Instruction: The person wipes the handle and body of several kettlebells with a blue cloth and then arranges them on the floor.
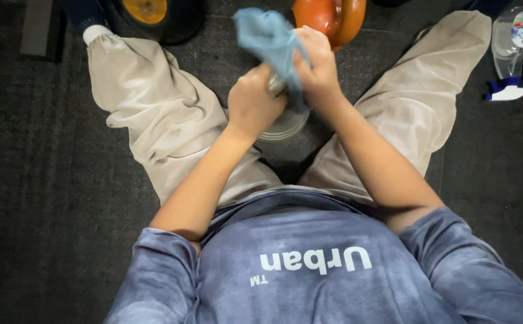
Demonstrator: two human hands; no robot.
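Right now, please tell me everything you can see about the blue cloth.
The cloth is light blue, soft and crumpled, like microfibre. The right hand grips it and presses it against a small grey object held by the left hand. Its upper part bunches loosely above the hands; a darker fold hangs down between them. It is held above the dark floor, between the person's legs.

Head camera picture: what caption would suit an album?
Seated on dark carpet, left hand grips a metal object while right hand rubs it with blue cloth.

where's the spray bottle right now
In the head view the spray bottle lies on the dark floor at the far upper right, beyond the person's right knee, well away from both hands.
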